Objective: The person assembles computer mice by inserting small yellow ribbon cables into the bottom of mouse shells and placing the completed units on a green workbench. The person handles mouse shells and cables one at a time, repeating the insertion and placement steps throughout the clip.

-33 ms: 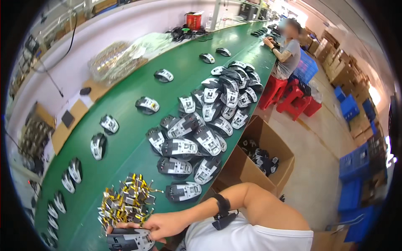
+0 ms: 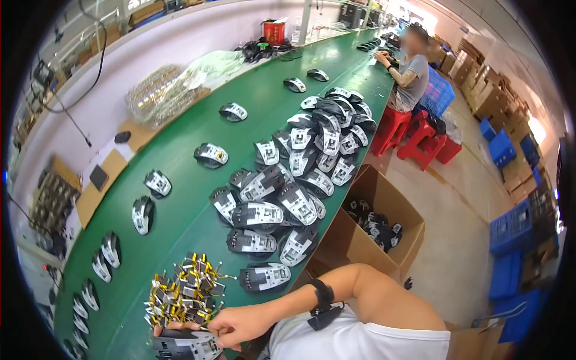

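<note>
Mouse (image 2: pixel 187 345): at the lower edge of the view, in front of the wearer, dark at its left end and pale grey with openings at its right; partly cut off.
Left hand (image 2: pixel 185 326): fingers curled along the mouse's far edge, closed on it; the rest is hidden.
Right hand (image 2: pixel 245 324): fingers bunched at the pale end, touching it; whether they pinch something small, I cannot tell.
Wristband (image 2: pixel 322 293): black, around the right wrist.
Battery heap (image 2: pixel 187 293): small grey blocks with yellow strips and wires, just beyond the mouse.
Belt (image 2: pixel 174 207): green, running from the lower left to the far upper right.
Mouse pile (image 2: pixel 294 180): dark and pale mice stacked along the belt's right edge, beyond the heap.
Mouse line (image 2: pixel 142 215): more mice strung out along the left half, closest together at the lower left.
Carton (image 2: pixel 389 201): open, right of the belt, dark pieces inside.
Co-worker (image 2: pixel 411 78): seated at the belt's far right, hands over it.
Stools (image 2: pixel 391 127): red, under and beside the co-worker.
Crate (image 2: pixel 437 93): blue, behind them.
</note>
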A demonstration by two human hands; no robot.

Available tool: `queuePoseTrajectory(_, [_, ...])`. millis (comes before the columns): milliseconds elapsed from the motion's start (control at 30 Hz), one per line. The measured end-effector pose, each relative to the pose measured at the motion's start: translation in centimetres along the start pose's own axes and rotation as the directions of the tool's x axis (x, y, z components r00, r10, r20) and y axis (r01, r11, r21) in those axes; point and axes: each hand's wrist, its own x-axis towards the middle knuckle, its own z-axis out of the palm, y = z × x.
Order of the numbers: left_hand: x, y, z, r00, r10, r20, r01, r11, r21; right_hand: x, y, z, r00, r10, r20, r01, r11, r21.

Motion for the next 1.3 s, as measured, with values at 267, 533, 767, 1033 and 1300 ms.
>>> queuePoseTrajectory(267, [0.2, -3.9, -7.8, 0.975, 0.220, 0.036, -0.220, 0.976, -0.013, -1.3, -2.6, -0.8, 0.738, -0.431, -0.519, 0.455, 0.886, -0.089])
queuePoseTrajectory(533, [1.4, -2.1, -1.3, 0.954, -0.135, -0.267, 0.161, 0.984, 0.076, 1.8, -1.8, -0.5, 0.691, -0.596, -0.409, 0.513, 0.803, -0.304])
queuePoseTrajectory(767, [2.4, -1.9, -1.1, 0.983, -0.159, -0.088, 0.163, 0.986, 0.038, 1.9, -1.0, 0.0, 0.405, -0.851, -0.333, 0.295, 0.467, -0.834])
queuePoseTrajectory(1033, [2.8, -4.2, 2.0, 0.934, -0.355, -0.045, 0.357, 0.933, 0.050, -0.3, 0.4, -2.7, 0.391, -0.917, -0.082, 0.208, 0.175, -0.962])
queuePoseTrajectory(1300, [3.4, -4.8, 4.8, 0.877, -0.479, 0.033, 0.463, 0.862, 0.207, -4.6, -0.9, -4.1, 0.238, -0.970, -0.049, 0.141, 0.084, -0.986])
